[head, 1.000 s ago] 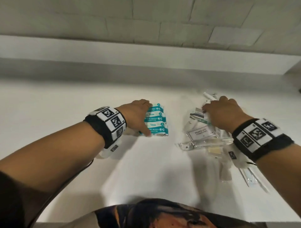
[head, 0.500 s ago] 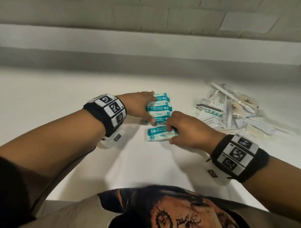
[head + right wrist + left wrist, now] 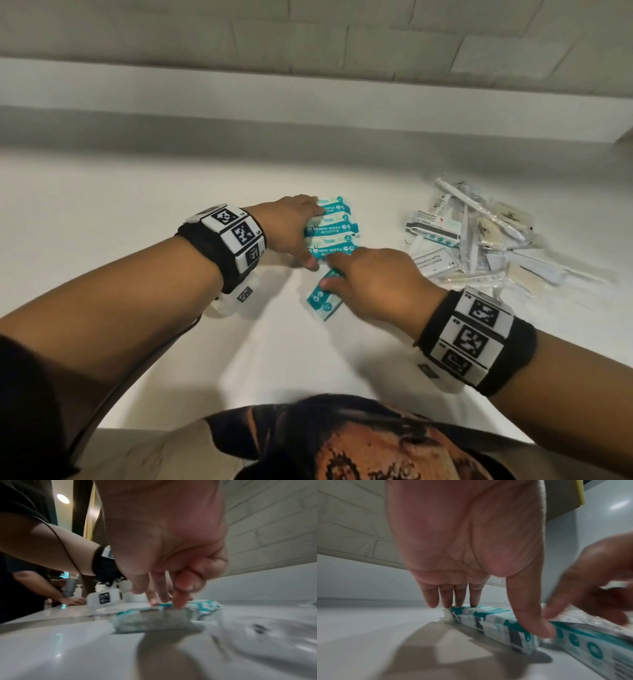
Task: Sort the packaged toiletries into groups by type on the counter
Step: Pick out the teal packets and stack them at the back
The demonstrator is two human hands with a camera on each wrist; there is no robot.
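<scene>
L hand (image 3: 287, 229) rested w/ straight fingers on the left edge of a row of teal mini wipes packs (image 3: 330, 228) on the white counter (image 3: 120, 212), thumb at the nearest pack's corner. R hand (image 3: 373, 284) lay just beside it, fingers on a loose wipes pack (image 3: 322, 301) angled below the row. A mixed toiletries pile (image 3: 479, 240), incl. a shampoo sachet (image 3: 433, 262), sat beyond the R hand's outer side.

Teal-white wipes packs (image 3: 331, 229) rowed flat on counter; another pack (image 3: 323, 302) angled just below; mixed pile (image 3: 486, 240) right.
</scene>
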